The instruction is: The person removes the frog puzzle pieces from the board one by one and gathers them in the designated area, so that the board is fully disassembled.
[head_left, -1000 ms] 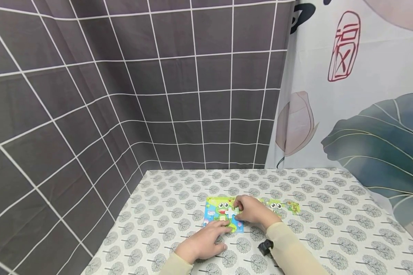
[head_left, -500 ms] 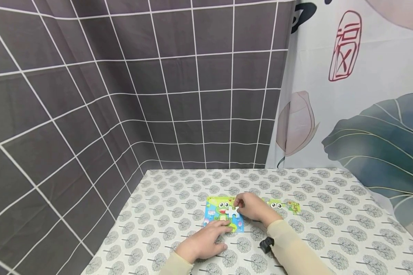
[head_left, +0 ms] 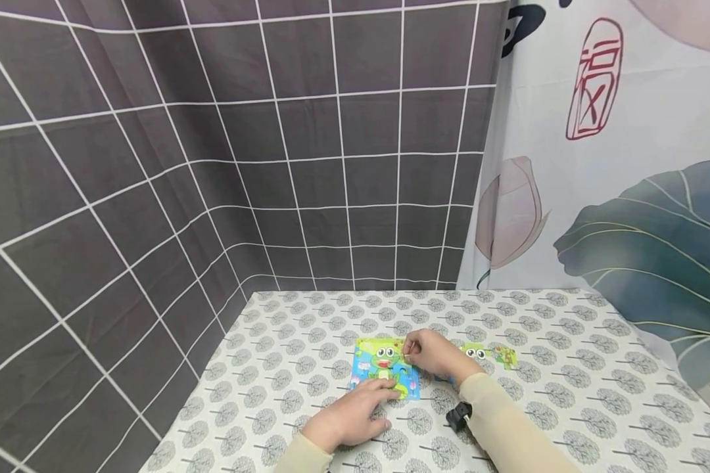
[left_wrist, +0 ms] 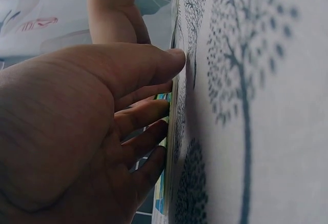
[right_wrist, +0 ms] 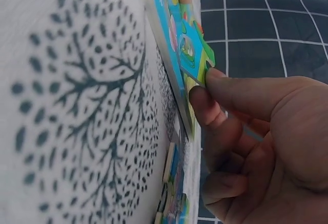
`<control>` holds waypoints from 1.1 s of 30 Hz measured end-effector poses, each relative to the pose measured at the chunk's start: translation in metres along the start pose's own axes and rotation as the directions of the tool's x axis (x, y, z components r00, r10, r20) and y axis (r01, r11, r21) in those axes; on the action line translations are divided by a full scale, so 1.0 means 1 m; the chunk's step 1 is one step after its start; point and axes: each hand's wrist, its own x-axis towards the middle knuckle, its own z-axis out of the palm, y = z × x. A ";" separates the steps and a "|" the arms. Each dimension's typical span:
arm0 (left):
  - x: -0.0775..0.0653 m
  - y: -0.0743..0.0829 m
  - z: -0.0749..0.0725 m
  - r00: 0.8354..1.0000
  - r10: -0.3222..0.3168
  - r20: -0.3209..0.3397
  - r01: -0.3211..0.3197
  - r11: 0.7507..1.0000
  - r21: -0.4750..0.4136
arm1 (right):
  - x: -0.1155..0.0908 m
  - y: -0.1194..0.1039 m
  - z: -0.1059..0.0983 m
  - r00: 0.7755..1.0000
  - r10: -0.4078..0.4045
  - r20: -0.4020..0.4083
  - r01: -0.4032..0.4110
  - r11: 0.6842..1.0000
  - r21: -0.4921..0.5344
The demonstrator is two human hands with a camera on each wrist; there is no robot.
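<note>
- Left hand (head_left: 350,414): fingers extended and slightly apart, tips resting on the near edge of the frog jigsaw; nothing pinched.
- Frog jigsaw (head_left: 378,362): flat on the tree-print tablecloth (head_left: 290,387), under and beyond the left fingertips, extending to the right hand's fingertips. Pale edge visible side-on. Judged light, stiff, inclined to slide on cloth; best steadied with flat fingertips near the border.
- Jigsaw piece (right_wrist: 192,49): tilted, between right thumb tip and index fingertip, over the jigsaw's right side; contact at its far end unclear. Judged very light, rigid, smooth-faced; tabs probably the weak points. Best hold: by opposite faces near one edge.
- Right hand (head_left: 433,355): thumb and index finger pinching that piece, other fingers curled.
- Loose frog-eye piece (head_left: 475,353): flat, right of the right-hand fingers, partly hidden by the hand.
- Loose green-brown piece (head_left: 505,357): farther right, out of finger contact.
</note>
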 end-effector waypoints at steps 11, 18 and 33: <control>-0.001 0.005 -0.001 1.000 0.008 -0.015 -0.007 0.999 0.052 | 0.003 0.006 0.000 0.998 0.060 0.015 -0.061 0.996 0.070; -0.001 0.003 0.001 1.000 0.015 -0.021 -0.014 0.999 0.050 | 0.003 0.011 -0.002 0.998 0.067 0.006 -0.067 0.991 0.118; 0.002 -0.002 0.002 1.000 -0.004 0.013 0.004 1.000 0.001 | -0.023 0.029 -0.031 0.992 0.109 -0.067 -0.099 0.984 0.145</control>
